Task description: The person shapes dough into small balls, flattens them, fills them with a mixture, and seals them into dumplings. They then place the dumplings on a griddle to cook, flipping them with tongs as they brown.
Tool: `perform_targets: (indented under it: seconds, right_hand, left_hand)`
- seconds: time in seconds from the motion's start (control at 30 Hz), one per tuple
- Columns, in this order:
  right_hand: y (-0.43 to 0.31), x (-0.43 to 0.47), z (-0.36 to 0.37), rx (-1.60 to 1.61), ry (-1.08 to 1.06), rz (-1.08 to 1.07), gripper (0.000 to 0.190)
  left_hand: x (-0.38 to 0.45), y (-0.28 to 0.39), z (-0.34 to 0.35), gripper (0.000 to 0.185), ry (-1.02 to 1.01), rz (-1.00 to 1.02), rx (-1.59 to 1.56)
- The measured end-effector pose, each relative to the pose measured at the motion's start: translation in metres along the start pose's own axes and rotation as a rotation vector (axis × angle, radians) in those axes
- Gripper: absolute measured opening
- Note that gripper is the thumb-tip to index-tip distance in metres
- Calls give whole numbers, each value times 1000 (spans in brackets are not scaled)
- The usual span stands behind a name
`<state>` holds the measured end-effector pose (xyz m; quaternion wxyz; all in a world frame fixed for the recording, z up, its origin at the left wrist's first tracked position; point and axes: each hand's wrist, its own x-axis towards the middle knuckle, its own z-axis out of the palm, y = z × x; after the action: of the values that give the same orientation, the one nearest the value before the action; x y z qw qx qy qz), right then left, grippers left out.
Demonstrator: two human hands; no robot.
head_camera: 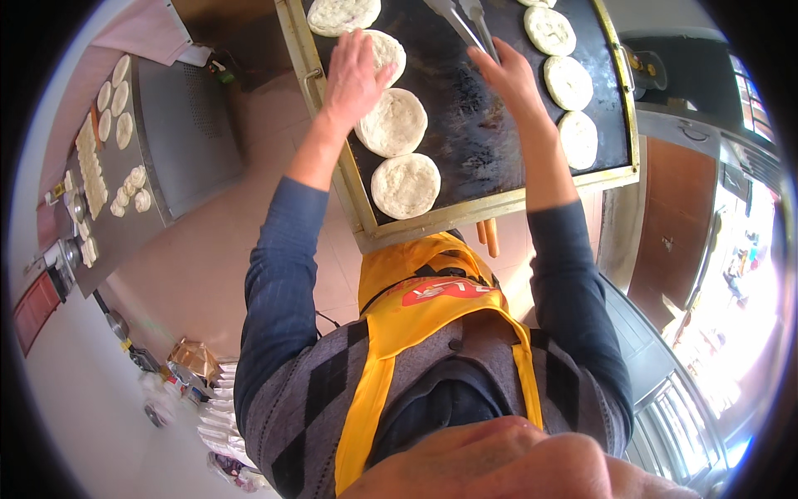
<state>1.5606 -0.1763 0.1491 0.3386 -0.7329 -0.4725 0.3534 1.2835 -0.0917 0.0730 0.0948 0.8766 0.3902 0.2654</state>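
Observation:
My left hand [357, 81] lies palm down over the edge of a pale dough round [391, 53] on the left side of a dark flat griddle [464, 150]. Its thumb is spread and nothing is held. In my right hand [512, 75] are metal tongs [460, 25], pointing away from me over the griddle; their far ends pass out of view. Below my left hand lie two more flat rounds, a dimpled one [393, 123] and a nearer one [406, 186]. Another round [344, 14] sits at the top. Several pale rounds [568, 83] form a column along the right.
A yellowish metal frame [449, 209] with side handles surrounds the griddle. Two wooden handles [491, 237] stick out under its front edge. At left, a worktable [118, 249] bears dough rounds [123, 131], a long dough strip [92, 171] and dough pieces [142, 199]. Brown cabinetry [673, 212] stands at right.

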Motion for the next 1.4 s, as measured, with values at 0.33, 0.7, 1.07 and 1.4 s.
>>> perform_targets:
  seconds: [0.33, 0.7, 1.07, 1.4]
  right_hand:
    - [117, -208, -175, 430, 306, 354, 57]
    - [278, -321, -331, 420, 318, 454, 69]
    - [372, -431, -458, 531, 499, 603, 66]
    - [390, -429, -485, 629, 445, 568, 69]
  left_hand:
    - [76, 46, 27, 64, 60, 113, 219]
    - [55, 366, 191, 75, -301, 382, -16]
    - [117, 475, 292, 78, -237, 112, 60]
    - [131, 340, 239, 85, -158, -271, 318]
